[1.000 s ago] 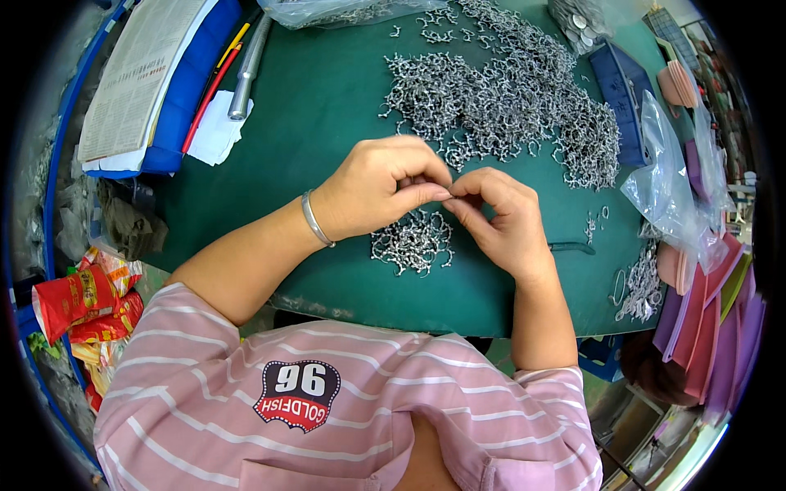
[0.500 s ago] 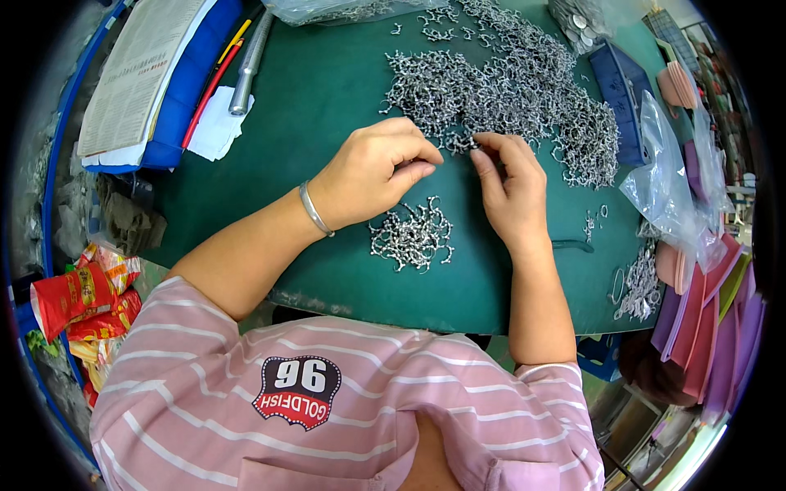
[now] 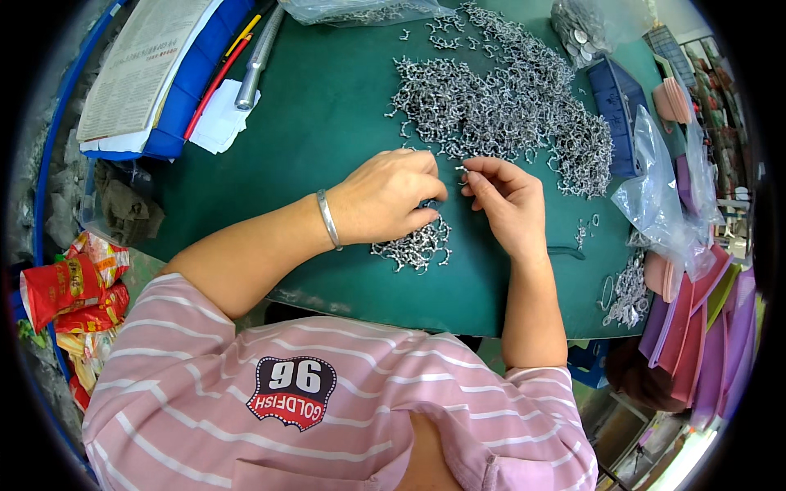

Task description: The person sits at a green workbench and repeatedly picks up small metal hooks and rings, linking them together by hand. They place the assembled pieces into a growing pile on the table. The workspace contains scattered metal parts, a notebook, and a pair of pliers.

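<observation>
My right hand (image 3: 509, 200) pinches a small silver metal piece (image 3: 462, 169) between thumb and fingertips, at the near edge of the big heap of small curved metal pieces (image 3: 483, 102). My left hand (image 3: 391, 196) is curled, thumb toward the fingers, over the far side of a smaller pile of similar pieces (image 3: 413, 248). It covers part of that pile. What lies between its fingers, if anything, I cannot make out. A metal bangle circles my left wrist.
On the green tabletop (image 3: 327, 98), a blue tray with papers (image 3: 176, 123), pens and a metal rod (image 3: 260, 61) lie at the left. A blue bin (image 3: 616, 114), clear plastic bags (image 3: 659, 184) and a bunch of metal parts (image 3: 629, 293) are at the right.
My left hand has come nearer, from the heap's edge to over the small pile. My right hand has drawn slightly back from the heap, with a metal piece now showing in its fingertips.
</observation>
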A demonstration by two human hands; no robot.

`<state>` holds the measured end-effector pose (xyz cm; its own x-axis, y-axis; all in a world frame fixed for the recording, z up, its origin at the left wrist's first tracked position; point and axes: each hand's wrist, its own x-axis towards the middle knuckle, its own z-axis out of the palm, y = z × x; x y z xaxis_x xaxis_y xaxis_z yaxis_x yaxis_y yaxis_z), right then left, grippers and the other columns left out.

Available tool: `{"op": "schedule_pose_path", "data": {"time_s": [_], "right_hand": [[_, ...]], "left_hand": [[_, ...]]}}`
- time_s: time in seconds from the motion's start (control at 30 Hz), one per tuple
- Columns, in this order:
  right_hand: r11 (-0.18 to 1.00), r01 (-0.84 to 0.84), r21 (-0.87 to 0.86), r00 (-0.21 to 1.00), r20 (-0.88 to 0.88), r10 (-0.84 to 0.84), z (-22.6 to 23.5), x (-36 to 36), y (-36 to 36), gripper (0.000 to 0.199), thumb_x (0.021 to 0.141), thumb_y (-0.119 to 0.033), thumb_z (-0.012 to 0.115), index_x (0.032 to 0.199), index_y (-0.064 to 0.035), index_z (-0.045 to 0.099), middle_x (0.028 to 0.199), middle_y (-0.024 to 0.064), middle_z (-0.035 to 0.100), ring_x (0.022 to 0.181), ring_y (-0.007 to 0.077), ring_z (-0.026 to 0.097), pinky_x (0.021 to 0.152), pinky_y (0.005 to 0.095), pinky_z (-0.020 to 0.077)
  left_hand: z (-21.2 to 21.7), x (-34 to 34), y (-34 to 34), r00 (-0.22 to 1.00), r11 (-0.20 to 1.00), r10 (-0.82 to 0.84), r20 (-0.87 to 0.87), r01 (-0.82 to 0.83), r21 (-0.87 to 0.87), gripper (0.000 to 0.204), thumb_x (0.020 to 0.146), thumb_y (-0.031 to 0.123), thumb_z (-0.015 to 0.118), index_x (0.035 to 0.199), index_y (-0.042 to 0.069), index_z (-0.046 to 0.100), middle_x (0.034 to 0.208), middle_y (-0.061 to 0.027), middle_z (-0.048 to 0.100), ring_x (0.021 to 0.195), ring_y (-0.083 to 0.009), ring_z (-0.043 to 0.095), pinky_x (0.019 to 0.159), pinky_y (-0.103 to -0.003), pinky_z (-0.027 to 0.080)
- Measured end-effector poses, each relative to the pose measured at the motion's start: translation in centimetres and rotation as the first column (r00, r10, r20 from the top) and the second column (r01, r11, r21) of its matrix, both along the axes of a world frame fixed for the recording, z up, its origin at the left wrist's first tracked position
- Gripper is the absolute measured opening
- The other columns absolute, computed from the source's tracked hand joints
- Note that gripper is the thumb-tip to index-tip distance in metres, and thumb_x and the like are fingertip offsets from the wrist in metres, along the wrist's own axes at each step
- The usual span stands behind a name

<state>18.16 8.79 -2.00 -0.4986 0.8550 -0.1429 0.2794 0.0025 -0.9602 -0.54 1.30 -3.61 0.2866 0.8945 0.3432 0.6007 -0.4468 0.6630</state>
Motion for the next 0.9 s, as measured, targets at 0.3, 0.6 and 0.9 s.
{"op": "schedule_pose_path", "data": {"time_s": [0.3,0.6,0.9], "right_hand": [[0.98,-0.055,-0.189,0.987,-0.156,0.025,0.8,0.4,0.0,0.015,0.088,-0.001,0.059,0.101,0.0038,0.065,0.087,0.008,0.067,0.075,0.0122,0.065,0.061,0.022,0.0526],[0.997,-0.045,-0.058,0.949,-0.313,0.024,0.9,0.4,-0.4,0.013,0.085,0.007,0.058,0.096,0.0048,0.064,0.087,0.0089,0.066,0.077,0.013,0.065,0.065,0.0236,0.0538],[0.944,-0.255,0.207,0.902,-0.301,0.31,1.4,0.7,-0.7,0.018,0.076,0.012,0.053,0.085,0.0019,0.065,0.091,0.0086,0.062,0.08,0.0129,0.06,0.067,0.0239,0.0496]], "left_hand": [[1.4,-0.3,-0.1,0.911,0.928,0.109,0.398,0.05,-0.37,0.012,0.078,0.003,0.068,0.088,0.002,0.063,0.081,-0.0061,0.062,0.071,-0.0157,0.061,0.063,-0.027,0.049],[1.8,-1.1,0.4,0.478,0.707,0.431,0.765,0.349,-0.615,0.011,0.088,0.004,0.06,0.097,-0.002,0.059,0.09,-0.0123,0.065,0.08,-0.0197,0.068,0.069,-0.028,0.056],[1.8,-1.3,0.5,0.427,0.695,0.427,0.797,0.41,-0.591,0.011,0.088,0.003,0.059,0.097,-0.002,0.058,0.09,-0.0137,0.065,0.079,-0.0215,0.068,0.068,-0.029,0.057]]}}
